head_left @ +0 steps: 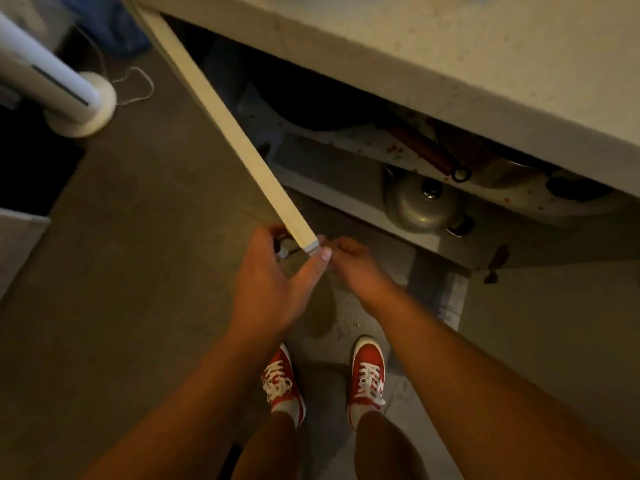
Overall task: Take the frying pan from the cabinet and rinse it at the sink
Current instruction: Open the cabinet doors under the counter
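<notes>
The cabinet door [228,123] under the counter stands swung out toward me, seen edge-on. My left hand [280,271] grips its outer corner near the handle, thumb on the edge. My right hand [356,261] hovers just right of that corner, fingers curled, holding nothing. Inside the cabinet, a reddish-brown pan handle [420,145] with a hanging ring lies on the upper shelf; the pan body is hidden under the counter edge. A dark round pan [311,109] sits deeper on the left of that shelf.
A metal pot with a knobbed lid [420,206] stands on the lower shelf. The pale counter [467,53] overhangs the cabinet. A white cylindrical stand [79,112] with a cord rests on the floor at left. My red shoes [367,372] stand on grey floor.
</notes>
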Tool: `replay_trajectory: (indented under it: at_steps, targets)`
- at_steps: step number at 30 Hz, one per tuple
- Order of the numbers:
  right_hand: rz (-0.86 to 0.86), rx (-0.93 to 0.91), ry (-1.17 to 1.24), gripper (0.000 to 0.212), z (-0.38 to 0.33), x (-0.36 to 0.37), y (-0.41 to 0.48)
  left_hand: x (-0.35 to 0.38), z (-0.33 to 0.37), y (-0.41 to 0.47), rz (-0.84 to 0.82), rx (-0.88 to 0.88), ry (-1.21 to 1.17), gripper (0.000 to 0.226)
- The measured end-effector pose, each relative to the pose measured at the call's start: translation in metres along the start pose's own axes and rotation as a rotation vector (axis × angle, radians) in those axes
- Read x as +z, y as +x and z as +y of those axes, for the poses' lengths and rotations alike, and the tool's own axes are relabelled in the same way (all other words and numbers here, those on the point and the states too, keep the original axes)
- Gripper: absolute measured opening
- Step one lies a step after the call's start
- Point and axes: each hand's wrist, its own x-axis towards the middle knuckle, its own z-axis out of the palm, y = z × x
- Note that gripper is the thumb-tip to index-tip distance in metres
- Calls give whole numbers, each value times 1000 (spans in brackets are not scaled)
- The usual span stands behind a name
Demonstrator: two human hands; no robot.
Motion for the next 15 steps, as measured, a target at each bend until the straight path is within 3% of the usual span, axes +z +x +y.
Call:
replay_trajectory:
  at_steps: [8,12,15]
  targets:
    - [-142,74,6,18,3,59,-4,-42,-11,-31,257,154,138,71]
    - [-218,61,-42,38,-1,102,-8,-68,-28,-36,338,120,252,75]
    - [-270,49,-10,22,-5,128,-6,-91,-45,-39,359,149,308,76]
